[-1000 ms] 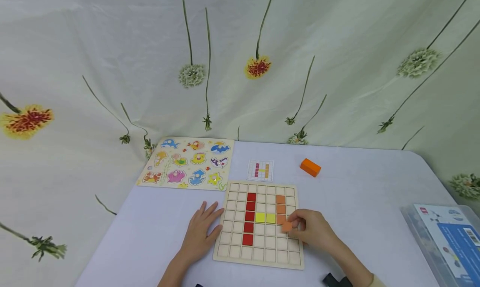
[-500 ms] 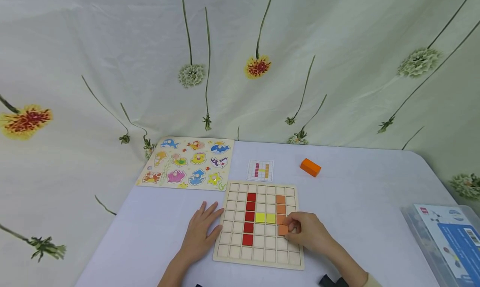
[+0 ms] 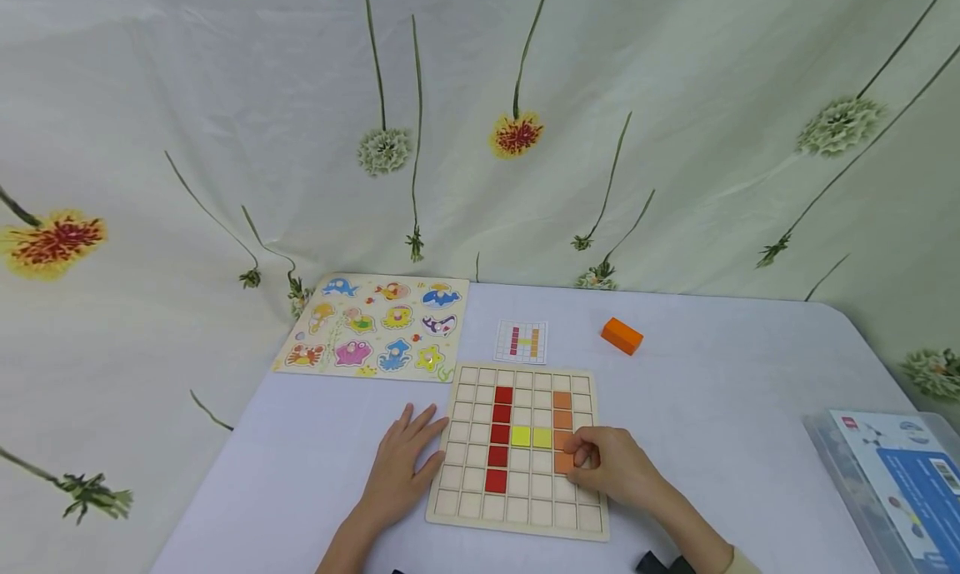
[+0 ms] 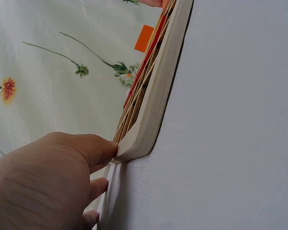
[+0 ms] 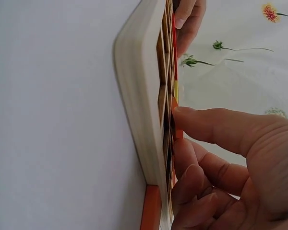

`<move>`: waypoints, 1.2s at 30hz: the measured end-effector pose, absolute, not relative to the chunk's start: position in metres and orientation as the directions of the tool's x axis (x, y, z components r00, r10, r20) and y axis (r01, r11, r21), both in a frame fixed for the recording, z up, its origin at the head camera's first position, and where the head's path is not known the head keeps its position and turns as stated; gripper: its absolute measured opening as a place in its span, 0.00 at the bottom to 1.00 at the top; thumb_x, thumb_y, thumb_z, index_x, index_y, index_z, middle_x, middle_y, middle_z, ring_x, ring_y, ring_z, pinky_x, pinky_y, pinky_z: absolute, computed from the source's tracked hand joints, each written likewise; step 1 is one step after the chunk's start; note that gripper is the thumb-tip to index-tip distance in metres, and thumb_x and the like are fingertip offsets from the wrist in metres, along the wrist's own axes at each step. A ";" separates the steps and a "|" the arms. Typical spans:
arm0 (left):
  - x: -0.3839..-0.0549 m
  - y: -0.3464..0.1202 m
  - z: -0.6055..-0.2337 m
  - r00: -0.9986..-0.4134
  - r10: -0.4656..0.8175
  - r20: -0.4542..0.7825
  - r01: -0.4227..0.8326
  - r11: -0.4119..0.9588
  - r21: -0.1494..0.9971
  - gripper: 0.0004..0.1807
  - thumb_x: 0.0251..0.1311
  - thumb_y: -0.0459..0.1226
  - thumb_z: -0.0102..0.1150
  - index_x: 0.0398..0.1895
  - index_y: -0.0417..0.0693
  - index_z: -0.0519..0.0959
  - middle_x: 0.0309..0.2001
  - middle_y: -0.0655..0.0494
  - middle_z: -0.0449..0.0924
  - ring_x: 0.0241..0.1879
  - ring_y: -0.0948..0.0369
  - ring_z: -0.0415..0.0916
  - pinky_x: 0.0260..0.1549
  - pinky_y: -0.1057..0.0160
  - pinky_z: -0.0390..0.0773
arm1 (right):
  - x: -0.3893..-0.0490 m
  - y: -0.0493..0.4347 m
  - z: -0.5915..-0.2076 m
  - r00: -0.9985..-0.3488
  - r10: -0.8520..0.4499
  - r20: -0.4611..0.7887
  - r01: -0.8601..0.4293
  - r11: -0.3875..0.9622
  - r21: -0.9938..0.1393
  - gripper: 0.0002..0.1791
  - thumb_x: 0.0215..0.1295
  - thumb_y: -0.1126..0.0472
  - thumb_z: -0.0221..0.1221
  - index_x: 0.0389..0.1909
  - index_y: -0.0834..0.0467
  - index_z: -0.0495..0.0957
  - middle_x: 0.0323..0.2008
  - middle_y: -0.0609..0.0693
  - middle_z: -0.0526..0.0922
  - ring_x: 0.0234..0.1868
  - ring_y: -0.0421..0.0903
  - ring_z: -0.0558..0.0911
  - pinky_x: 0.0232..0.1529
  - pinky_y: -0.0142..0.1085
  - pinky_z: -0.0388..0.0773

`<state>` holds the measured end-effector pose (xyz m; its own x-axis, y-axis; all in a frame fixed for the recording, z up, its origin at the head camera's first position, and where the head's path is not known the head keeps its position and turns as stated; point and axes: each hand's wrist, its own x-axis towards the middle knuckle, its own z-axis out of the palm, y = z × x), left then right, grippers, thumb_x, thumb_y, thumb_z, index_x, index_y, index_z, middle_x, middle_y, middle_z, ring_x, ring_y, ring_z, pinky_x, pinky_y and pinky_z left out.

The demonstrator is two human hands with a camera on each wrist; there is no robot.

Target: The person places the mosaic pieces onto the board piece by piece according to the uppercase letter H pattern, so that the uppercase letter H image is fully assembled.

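Observation:
A wooden grid board (image 3: 517, 522) lies flat on the table. In its cells sit a column of several red tiles (image 3: 499, 433), two yellow tiles (image 3: 531, 437) and a column of orange tiles (image 3: 562, 410). My right hand (image 3: 618, 467) pinches the lowest orange tile (image 5: 179, 130) between thumb and index finger, at its cell; the tile looks slightly tilted in the right wrist view. Against the board's left edge rests my left hand (image 3: 405, 464), fingers spread, its thumb (image 4: 103, 152) touching the corner side. Another orange piece (image 5: 151, 208) lies on the table beside the board, hidden by my right hand in the head view.
A small pattern card (image 3: 521, 341) lies behind the board, with an orange block (image 3: 622, 336) to its right. A sea-animal puzzle board (image 3: 378, 332) is at the back left. At the right edge stands a clear plastic box (image 3: 892, 482) with a blue-and-white cover.
My right hand has moved the orange tile slightly left and down, from above the board to the cell below the other orange tiles. My left hand has stayed put.

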<state>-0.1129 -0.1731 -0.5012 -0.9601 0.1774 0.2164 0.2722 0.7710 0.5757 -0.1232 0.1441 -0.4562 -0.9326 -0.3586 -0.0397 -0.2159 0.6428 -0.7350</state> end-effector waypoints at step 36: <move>-0.113 -0.173 -0.501 -0.955 0.188 0.228 0.287 0.769 0.570 0.25 0.61 0.37 0.61 0.63 0.50 0.75 0.70 0.48 0.68 0.74 0.39 0.50 0.68 0.32 0.51 | -0.104 0.219 -0.461 -0.982 -0.189 -0.007 -0.077 0.435 -0.897 0.24 0.51 0.63 0.72 0.50 0.62 0.79 0.31 0.49 0.76 0.26 0.37 0.71 0.25 0.28 0.68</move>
